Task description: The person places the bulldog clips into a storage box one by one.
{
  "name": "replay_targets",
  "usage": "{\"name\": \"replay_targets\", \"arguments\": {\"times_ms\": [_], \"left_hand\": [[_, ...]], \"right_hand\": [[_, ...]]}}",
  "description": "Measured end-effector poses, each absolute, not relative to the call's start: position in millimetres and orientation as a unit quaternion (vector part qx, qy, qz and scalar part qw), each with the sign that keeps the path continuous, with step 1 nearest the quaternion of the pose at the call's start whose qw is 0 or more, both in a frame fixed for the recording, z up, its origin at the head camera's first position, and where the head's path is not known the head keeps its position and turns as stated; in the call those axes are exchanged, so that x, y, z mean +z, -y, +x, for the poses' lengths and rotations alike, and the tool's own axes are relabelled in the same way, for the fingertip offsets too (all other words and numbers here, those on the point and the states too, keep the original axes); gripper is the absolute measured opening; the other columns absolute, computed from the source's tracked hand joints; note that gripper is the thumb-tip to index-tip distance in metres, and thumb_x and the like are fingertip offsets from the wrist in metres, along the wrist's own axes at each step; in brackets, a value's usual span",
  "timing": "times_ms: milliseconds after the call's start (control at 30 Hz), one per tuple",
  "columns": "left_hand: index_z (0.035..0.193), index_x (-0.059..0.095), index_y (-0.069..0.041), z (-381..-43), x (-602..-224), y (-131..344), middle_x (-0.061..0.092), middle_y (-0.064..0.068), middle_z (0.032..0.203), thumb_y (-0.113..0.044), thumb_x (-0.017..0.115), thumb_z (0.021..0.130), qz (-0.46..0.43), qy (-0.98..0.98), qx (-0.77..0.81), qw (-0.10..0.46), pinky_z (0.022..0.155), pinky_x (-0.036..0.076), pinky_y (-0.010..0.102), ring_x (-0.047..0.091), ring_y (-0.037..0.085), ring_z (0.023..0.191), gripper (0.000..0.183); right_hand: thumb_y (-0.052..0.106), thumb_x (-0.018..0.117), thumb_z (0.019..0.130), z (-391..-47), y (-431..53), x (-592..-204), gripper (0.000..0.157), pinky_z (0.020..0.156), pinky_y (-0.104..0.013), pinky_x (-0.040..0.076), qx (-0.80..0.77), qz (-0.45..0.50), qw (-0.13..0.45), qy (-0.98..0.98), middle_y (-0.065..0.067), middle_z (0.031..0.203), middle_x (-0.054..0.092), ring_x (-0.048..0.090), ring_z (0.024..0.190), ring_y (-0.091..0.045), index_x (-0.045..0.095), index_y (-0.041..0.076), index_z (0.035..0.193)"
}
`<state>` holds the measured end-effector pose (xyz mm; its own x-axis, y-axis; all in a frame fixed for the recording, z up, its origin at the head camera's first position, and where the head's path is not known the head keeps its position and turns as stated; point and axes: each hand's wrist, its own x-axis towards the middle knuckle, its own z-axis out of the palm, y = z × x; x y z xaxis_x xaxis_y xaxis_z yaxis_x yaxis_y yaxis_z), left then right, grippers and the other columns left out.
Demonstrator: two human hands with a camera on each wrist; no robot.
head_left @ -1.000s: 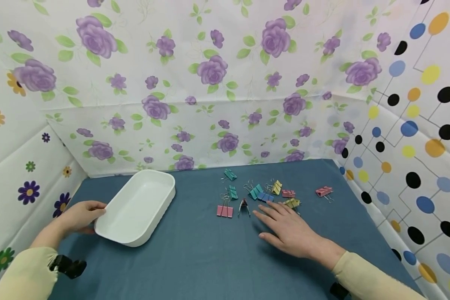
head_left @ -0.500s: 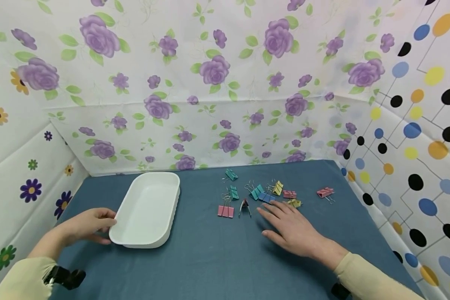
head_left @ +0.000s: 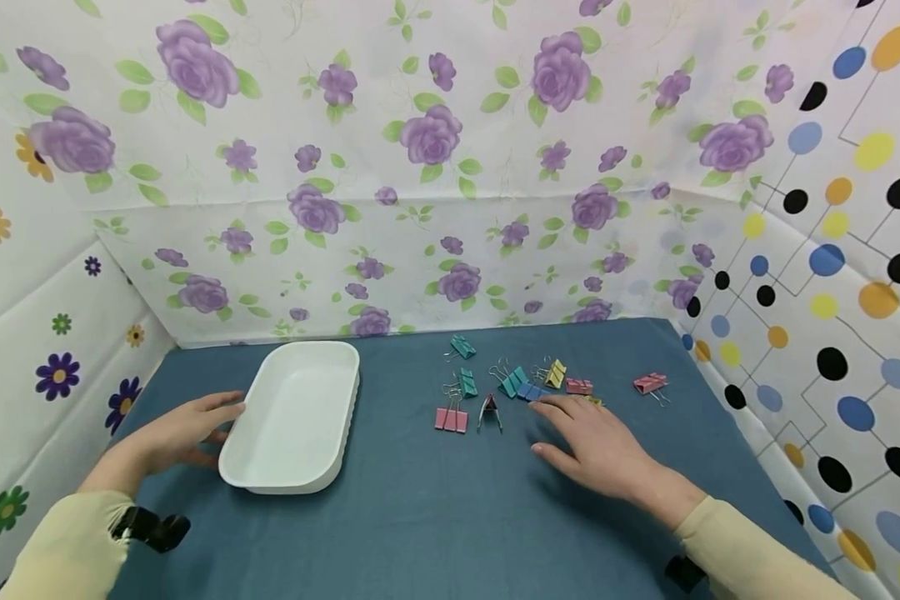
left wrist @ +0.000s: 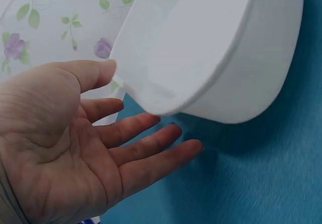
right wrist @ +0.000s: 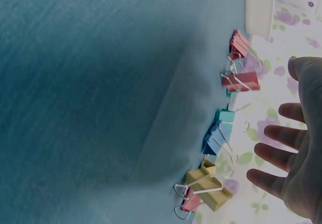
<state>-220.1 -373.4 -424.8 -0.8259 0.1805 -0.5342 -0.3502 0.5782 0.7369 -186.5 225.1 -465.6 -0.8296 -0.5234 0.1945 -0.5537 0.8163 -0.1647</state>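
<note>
A white rectangular tray (head_left: 292,417) stands on the left part of the table. My left hand (head_left: 180,432) is at the tray's left side with fingers spread. In the left wrist view its thumb (left wrist: 95,74) is at the tray's rim, and whether it touches cannot be made out. My right hand (head_left: 600,446) hovers palm down near the binder clips, its fingers extended and holding nothing. Among the clips are a pink one (head_left: 451,420), a teal one (head_left: 512,382), a blue one (head_left: 531,392) and a yellow one (head_left: 555,373). The right hand partly hides another yellow clip (right wrist: 209,190).
A dark blue cloth (head_left: 420,517) covers the table. One red binder clip (head_left: 650,382) lies apart at the right. Flowered sheeting (head_left: 390,250) stands behind, and a dotted sheet (head_left: 832,333) on the right.
The tray has shifted right and turned straighter, and the left hand's fingers have loosened from its rim. The right hand has moved slightly right.
</note>
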Motion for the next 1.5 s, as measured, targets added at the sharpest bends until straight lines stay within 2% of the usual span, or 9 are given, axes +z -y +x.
{"name": "replay_targets", "arguments": {"times_ms": [100,267,467,533,733,933,1100,1200,1500], "left_hand": [[0.164,-0.005,-0.004,-223,-427,373,0.001,0.038,0.162,-0.051,0.043,0.109,-0.046,-0.834,0.465,0.294,0.091,0.054,0.056,0.023,0.061,0.142,0.087],[0.164,-0.010,-0.011,-226,-429,370,-0.002,0.036,0.163,-0.047,0.041,0.111,-0.043,-0.827,0.475,0.298,0.089,0.054,0.057,0.022,0.062,0.142,0.082],[0.164,-0.014,-0.024,-226,-432,369,-0.003,0.034,0.164,-0.035,0.041,0.113,-0.034,-0.813,0.493,0.307,0.087,0.055,0.056,0.021,0.062,0.142,0.076],[0.164,-0.014,-0.026,-225,-433,369,-0.001,0.034,0.164,-0.031,0.042,0.113,-0.027,-0.809,0.500,0.308,0.086,0.056,0.055,0.025,0.062,0.141,0.076],[0.162,-0.018,-0.028,-219,-434,364,0.004,0.037,0.162,-0.026,0.043,0.113,-0.010,-0.805,0.511,0.302,0.086,0.055,0.056,0.036,0.058,0.138,0.079],[0.161,-0.020,-0.031,-214,-437,358,0.000,0.037,0.163,-0.022,0.042,0.113,-0.004,-0.798,0.521,0.303,0.087,0.055,0.055,0.032,0.058,0.140,0.079],[0.161,-0.020,-0.029,-209,-437,355,-0.002,0.037,0.162,-0.023,0.043,0.113,-0.001,-0.794,0.526,0.304,0.087,0.056,0.055,0.031,0.059,0.140,0.080],[0.162,-0.019,-0.029,-206,-438,352,-0.001,0.036,0.163,-0.024,0.043,0.113,-0.002,-0.794,0.527,0.303,0.088,0.055,0.055,0.032,0.059,0.140,0.079],[0.164,-0.014,-0.030,-201,-439,339,0.003,0.034,0.164,-0.025,0.044,0.113,0.011,-0.792,0.534,0.297,0.088,0.055,0.055,0.030,0.057,0.142,0.078]], "right_hand": [[0.063,0.054,0.100,-189,-230,-462,0.067,0.104,-0.060,0.042,0.114,0.277,0.078,0.951,-0.008,0.148,0.053,0.050,0.135,-0.033,0.052,0.020,0.152],[0.060,0.056,0.100,-196,-242,-456,0.068,0.103,-0.060,0.043,0.144,0.254,0.083,0.953,-0.011,0.148,0.052,0.049,0.136,-0.035,0.050,0.018,0.153],[0.062,0.050,0.102,-205,-261,-452,0.070,0.100,-0.061,0.044,0.175,0.206,0.074,0.960,-0.013,0.147,0.051,0.049,0.134,-0.036,0.044,0.019,0.156],[0.062,0.048,0.103,-207,-266,-451,0.070,0.099,-0.062,0.044,0.181,0.192,0.071,0.962,-0.014,0.149,0.050,0.048,0.135,-0.038,0.042,0.019,0.157],[0.053,0.053,0.105,-211,-277,-450,0.066,0.096,-0.066,0.044,0.186,0.160,0.065,0.967,-0.019,0.151,0.046,0.044,0.137,-0.043,0.041,0.015,0.158],[0.043,0.058,0.105,-216,-288,-448,0.063,0.098,-0.068,0.041,0.201,0.126,0.068,0.969,-0.022,0.150,0.047,0.042,0.137,-0.046,0.041,0.011,0.157],[0.037,0.058,0.106,-220,-298,-445,0.059,0.085,-0.062,0.048,0.226,0.096,0.082,0.966,-0.022,0.145,0.051,0.055,0.119,-0.043,0.044,0.010,0.156],[0.037,0.056,0.107,-222,-305,-444,0.057,0.080,-0.058,0.049,0.239,0.078,0.097,0.963,-0.022,0.142,0.053,0.057,0.111,-0.041,0.046,0.008,0.155],[0.034,0.055,0.107,-230,-321,-444,0.051,0.091,-0.065,0.041,0.251,0.056,0.124,0.958,-0.026,0.138,0.054,0.049,0.117,-0.047,0.053,0.003,0.149]]}}
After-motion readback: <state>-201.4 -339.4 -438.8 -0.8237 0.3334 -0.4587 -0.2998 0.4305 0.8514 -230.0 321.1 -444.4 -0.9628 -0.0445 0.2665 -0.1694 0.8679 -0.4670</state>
